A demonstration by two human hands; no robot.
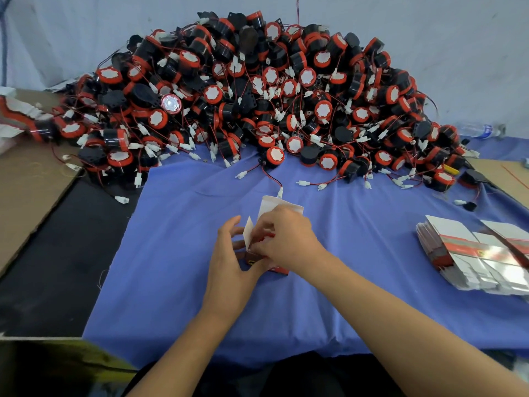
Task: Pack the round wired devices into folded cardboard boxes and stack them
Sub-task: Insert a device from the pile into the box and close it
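The small cardboard box (pixel 279 207) stands on the blue-covered bench (pixel 177 253) straight ahead of the person, its white top flap raised and one side flap out. The left hand (pixel 229 256) curls round the lower body. The right hand (pixel 286 239) has its fingers bent, pinching at the open mouth, and they hide whether a device is inside. Brace the base, then tuck the side flaps before the top. The heap of round wired devices (pixel 257 90) lies beyond, with flat boxes (pixel 472 253) well to the right.

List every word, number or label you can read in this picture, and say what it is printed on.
No text is legible.
box: yellow mark on its red side, too blurred to read.
flat boxes: print on the red bands, too small.
bottle: blue label, blurred.
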